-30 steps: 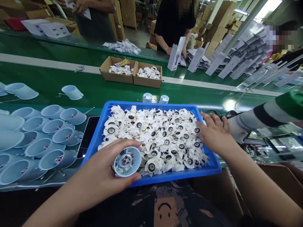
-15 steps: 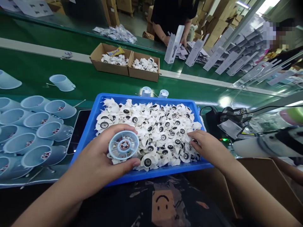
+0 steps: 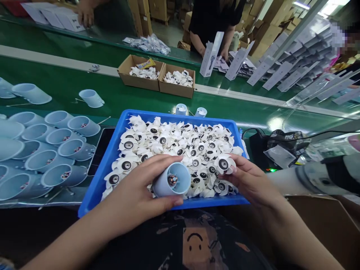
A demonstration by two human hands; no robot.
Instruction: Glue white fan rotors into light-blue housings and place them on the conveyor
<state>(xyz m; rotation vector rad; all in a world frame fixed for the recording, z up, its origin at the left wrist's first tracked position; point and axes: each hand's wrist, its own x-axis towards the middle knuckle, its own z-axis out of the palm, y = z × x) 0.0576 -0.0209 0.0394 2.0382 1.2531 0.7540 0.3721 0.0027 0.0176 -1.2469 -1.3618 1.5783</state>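
My left hand (image 3: pixel 149 187) is closed around a light blue fan housing (image 3: pixel 184 179), a short tube. Its open end faces up towards me, and a copper-wound motor shows inside. A white fan impeller (image 3: pixel 224 164) with a dark round hub is pinched in my right hand (image 3: pixel 250 178), to the right of the housing and apart from it. Beneath both hands lies a blue tray (image 3: pixel 123 119) heaped with white impellers (image 3: pixel 163 140).
Several light blue housings (image 3: pixel 60 159) stand in rows on the left, by a dark flat panel (image 3: pixel 101 148). Beyond the tray are two small housings (image 3: pixel 181 109) and cardboard boxes (image 3: pixel 140 82) of impellers. Co-workers' hands (image 3: pixel 86 15) handle white cartons opposite. A black bag (image 3: pixel 287 138) lies right.
My right hand has lifted an impeller from the heap. My left hand has moved right and turned the housing so its open end shows. A co-worker's hand has appeared at upper left.
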